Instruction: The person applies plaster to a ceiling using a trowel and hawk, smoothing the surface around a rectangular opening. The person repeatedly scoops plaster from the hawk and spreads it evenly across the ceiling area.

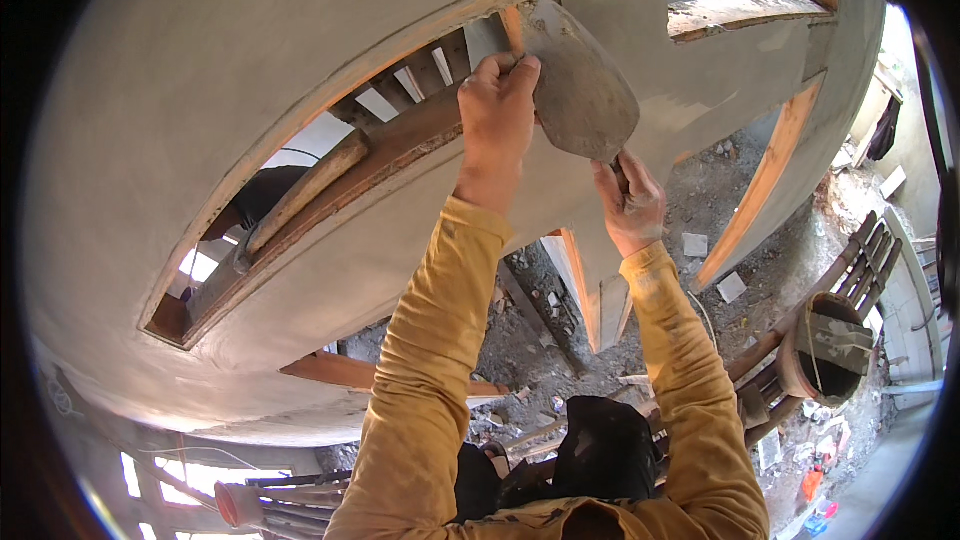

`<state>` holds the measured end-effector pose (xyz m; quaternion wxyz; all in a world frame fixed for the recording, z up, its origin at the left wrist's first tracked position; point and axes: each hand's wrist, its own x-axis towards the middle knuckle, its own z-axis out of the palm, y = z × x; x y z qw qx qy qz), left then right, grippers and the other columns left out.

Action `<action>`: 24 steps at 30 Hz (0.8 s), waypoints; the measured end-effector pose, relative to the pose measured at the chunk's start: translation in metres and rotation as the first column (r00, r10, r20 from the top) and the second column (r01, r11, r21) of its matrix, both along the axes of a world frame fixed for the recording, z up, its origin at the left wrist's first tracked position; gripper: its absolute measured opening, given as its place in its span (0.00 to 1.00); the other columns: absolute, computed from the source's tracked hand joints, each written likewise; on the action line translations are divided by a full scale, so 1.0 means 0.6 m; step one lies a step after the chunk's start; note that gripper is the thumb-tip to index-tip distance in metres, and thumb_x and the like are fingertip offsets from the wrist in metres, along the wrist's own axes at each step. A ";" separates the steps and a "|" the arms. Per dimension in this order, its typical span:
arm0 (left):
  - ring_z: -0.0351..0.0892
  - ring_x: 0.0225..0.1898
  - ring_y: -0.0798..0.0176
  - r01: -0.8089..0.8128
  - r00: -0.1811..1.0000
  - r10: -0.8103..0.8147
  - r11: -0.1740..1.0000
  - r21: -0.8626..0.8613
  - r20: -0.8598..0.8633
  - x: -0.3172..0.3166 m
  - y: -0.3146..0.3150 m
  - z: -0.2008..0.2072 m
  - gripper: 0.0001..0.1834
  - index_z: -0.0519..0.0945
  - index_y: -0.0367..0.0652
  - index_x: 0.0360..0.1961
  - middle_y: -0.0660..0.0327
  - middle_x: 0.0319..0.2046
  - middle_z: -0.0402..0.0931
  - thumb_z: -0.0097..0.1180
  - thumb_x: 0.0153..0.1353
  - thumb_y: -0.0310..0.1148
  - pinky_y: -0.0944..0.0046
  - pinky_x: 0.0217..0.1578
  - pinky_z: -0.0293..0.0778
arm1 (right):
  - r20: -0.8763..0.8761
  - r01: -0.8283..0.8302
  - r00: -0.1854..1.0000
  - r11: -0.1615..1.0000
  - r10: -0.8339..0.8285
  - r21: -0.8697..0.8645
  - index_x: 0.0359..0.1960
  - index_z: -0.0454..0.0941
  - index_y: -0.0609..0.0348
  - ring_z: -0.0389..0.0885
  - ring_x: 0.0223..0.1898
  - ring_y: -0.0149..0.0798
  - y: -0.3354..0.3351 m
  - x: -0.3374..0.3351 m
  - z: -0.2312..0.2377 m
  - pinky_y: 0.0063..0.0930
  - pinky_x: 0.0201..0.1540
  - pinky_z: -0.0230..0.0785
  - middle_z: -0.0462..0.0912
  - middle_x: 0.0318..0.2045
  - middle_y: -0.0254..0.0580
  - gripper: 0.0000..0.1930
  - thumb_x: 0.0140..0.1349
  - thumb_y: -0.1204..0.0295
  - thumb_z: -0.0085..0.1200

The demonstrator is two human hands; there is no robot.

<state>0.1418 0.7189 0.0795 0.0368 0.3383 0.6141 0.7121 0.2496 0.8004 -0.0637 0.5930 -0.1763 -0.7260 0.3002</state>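
In my right hand is the short handle of a trowel, its broad grey blade pointing up and to the left across the upper right corner of a wood-framed wall opening. My left hand is closed, thumb and curled forefinger at the blade's left edge, in front of the opening's lower board; its other fingertips are hidden. Down and to the left, a wooden-handled tool with a small metal end rests along that lower board. Smooth grey plaster surrounds the opening.
A bucket with a flat tool across it stands at right on wooden poles. Another wood-edged opening lies beyond my right hand. Rubble covers the floor below. A reddish bucket is at lower left.
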 end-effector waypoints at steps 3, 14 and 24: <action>0.69 0.21 0.76 -0.028 1.000 0.028 0.999 0.022 0.005 0.003 -0.016 -0.017 0.14 0.78 0.31 0.40 0.67 0.24 0.74 0.57 0.61 0.34 0.72 0.19 0.69 | 0.062 -0.069 0.996 0.997 0.071 -0.027 0.45 0.78 0.62 0.80 0.28 0.42 -0.009 0.016 0.008 0.30 0.32 0.72 0.81 0.30 0.45 0.17 0.60 0.63 0.60; 0.68 0.21 0.76 0.047 0.998 -0.048 0.999 0.021 0.039 -0.001 -0.001 -0.003 0.13 0.78 0.32 0.41 0.68 0.24 0.73 0.57 0.62 0.34 0.73 0.20 0.67 | 0.008 -0.038 0.999 0.997 0.039 -0.060 0.44 0.78 0.62 0.79 0.28 0.43 -0.007 0.015 0.014 0.30 0.34 0.72 0.81 0.31 0.46 0.16 0.60 0.63 0.60; 0.71 0.23 0.75 -0.014 1.000 0.015 0.997 0.073 -0.019 -0.003 -0.024 -0.007 0.12 0.78 0.33 0.39 0.67 0.26 0.75 0.57 0.62 0.33 0.72 0.22 0.69 | 0.070 -0.018 0.997 0.998 0.023 -0.066 0.44 0.79 0.57 0.80 0.28 0.40 -0.028 0.014 0.025 0.31 0.31 0.71 0.80 0.30 0.42 0.16 0.58 0.63 0.62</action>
